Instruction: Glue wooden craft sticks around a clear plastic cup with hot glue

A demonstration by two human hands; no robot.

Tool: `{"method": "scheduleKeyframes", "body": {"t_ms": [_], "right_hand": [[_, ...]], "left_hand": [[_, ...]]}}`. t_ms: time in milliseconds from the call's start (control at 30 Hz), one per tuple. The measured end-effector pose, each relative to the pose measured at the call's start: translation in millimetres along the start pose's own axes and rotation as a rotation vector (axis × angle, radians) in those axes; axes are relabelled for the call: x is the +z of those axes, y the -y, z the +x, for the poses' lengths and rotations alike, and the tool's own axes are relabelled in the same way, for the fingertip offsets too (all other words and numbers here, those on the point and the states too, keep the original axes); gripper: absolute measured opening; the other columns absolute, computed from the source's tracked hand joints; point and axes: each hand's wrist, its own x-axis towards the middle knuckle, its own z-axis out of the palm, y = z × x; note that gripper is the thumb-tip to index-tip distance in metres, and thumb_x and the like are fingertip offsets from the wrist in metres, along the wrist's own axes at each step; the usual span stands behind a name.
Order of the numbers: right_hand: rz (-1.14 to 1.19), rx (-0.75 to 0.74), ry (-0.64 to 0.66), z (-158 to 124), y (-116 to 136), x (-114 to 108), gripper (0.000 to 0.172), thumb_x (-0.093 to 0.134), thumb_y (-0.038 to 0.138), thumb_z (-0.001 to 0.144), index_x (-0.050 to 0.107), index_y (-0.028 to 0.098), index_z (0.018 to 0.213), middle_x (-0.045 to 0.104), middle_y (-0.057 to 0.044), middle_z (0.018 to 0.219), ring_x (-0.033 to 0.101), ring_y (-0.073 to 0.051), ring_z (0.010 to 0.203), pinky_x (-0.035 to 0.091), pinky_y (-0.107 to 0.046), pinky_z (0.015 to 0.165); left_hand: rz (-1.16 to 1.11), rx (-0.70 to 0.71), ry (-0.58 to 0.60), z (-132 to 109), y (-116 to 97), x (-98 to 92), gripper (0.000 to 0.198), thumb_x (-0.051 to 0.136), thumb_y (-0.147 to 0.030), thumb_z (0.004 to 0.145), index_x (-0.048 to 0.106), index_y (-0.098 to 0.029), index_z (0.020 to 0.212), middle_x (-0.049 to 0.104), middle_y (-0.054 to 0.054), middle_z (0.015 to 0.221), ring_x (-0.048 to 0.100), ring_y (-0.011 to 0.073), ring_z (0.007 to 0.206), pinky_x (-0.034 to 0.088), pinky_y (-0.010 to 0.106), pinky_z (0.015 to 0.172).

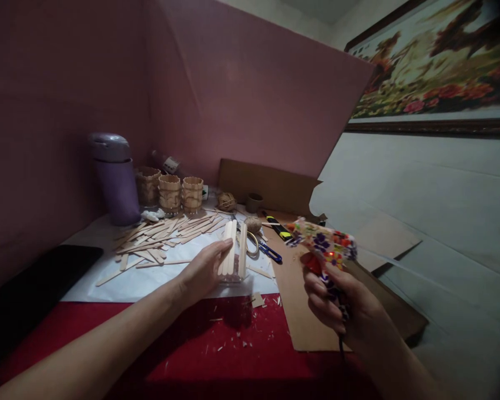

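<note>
Over the red-clothed bench [183, 344], the left grip [207, 264] holds a clear container [236, 268], partly faced with pale wooden sticks [230, 250], partly bare; the right grip [335, 291] holds a flower-patterned glue gun [325, 242]. Three tan scalloped cups [169, 193] look finished.

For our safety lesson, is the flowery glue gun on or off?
Likely on: the glue gun in the right hand shows a red light.

Dim pink panels [254, 100], pale wall [454, 166] with framed painting [437, 72], red tablecloth [225, 361].
</note>
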Motion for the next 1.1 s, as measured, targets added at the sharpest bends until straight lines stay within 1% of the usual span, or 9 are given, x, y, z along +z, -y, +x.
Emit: {"method": "scheduleKeyframes", "body": {"t_ms": [67,133,267,400,600,733,867,967,1100], "right_hand": [[-0.003,-0.107,0.013,-2,-1,4,0.037,0.071,0.052,0.077,0.056,0.019,0.069,0.039,0.007,0.053,0.024,-0.002,0.035,0.023,-0.015,0.032],[-0.071,-0.127,-0.007,-5,-5,8,0.034,0.073,0.050,0.076,0.059,0.018,0.074,0.045,0.006,0.053,0.029,-0.003,0.035,0.024,-0.017,0.033],[-0.387,0.023,-0.059,-5,-15,9,0.045,0.072,0.055,0.079,0.056,0.015,0.063,0.048,0.002,0.051,0.039,-0.005,0.041,0.026,-0.018,0.039],[-0.567,0.072,0.038,-4,-16,10,0.055,0.061,0.065,0.084,0.049,0.017,0.060,0.043,0.004,0.047,0.036,-0.006,0.042,0.024,-0.020,0.042],[-0.696,0.061,0.100,-1,-5,20,0.049,0.057,0.061,0.089,0.042,0.020,0.067,0.037,0.007,0.056,0.030,-0.006,0.049,0.025,-0.021,0.044],[-0.730,0.094,0.132,2,2,27,0.046,0.057,0.061,0.088,0.044,0.021,0.071,0.035,0.008,0.056,0.028,-0.007,0.049,0.024,-0.022,0.045],[-0.703,0.150,0.134,3,8,30,0.048,0.057,0.061,0.088,0.044,0.020,0.067,0.036,0.008,0.051,0.030,-0.006,0.045,0.025,-0.021,0.042],[-0.705,0.182,0.133,4,13,31,0.052,0.055,0.060,0.088,0.042,0.020,0.059,0.040,0.006,0.048,0.033,-0.006,0.043,0.025,-0.021,0.041],[-0.740,0.164,0.120,6,17,34,0.052,0.055,0.060,0.087,0.042,0.020,0.057,0.041,0.005,0.047,0.035,-0.006,0.042,0.026,-0.022,0.041]], "left_hand": [[0.031,-0.048,0.028,0,2,-1.2,0.035,0.070,-0.043,0.079,0.067,-0.015,0.102,0.067,0.011,0.100,0.062,0.0232,0.084,0.053,0.031,0.066],[0.061,-0.087,0.045,0,3,-1.7,0.041,0.065,-0.046,0.083,0.067,-0.013,0.107,0.067,0.012,0.102,0.062,0.0247,0.087,0.052,0.034,0.070],[0.055,-0.102,0.087,-1,5,-1.7,0.049,0.063,-0.052,0.085,0.065,-0.013,0.115,0.069,0.013,0.102,0.062,0.0262,0.090,0.051,0.036,0.075],[0.033,-0.115,0.075,-1,4,0.2,0.047,0.062,-0.051,0.086,0.065,-0.014,0.115,0.070,0.012,0.100,0.063,0.0258,0.089,0.050,0.036,0.075],[0.061,-0.107,0.035,-3,1,3.7,0.042,0.062,-0.047,0.085,0.066,-0.014,0.110,0.069,0.011,0.101,0.062,0.0246,0.089,0.050,0.033,0.070],[0.072,-0.093,0.003,-4,-1,5.8,0.033,0.066,-0.039,0.081,0.067,-0.014,0.101,0.068,0.009,0.098,0.061,0.0218,0.082,0.050,0.031,0.067],[0.033,-0.170,-0.073,-6,-6,7.2,0.029,0.062,-0.035,0.083,0.066,-0.014,0.103,0.071,0.008,0.091,0.064,0.0197,0.071,0.053,0.033,0.070],[-0.052,-0.259,-0.050,-4,-9,7.3,0.035,0.051,-0.038,0.090,0.065,-0.011,0.107,0.071,0.009,0.084,0.064,0.0190,0.065,0.054,0.036,0.076],[-0.143,-0.220,0.000,0,-9,5.0,0.033,0.045,-0.033,0.093,0.065,-0.009,0.105,0.071,0.010,0.079,0.066,0.0199,0.067,0.055,0.034,0.074]]}}
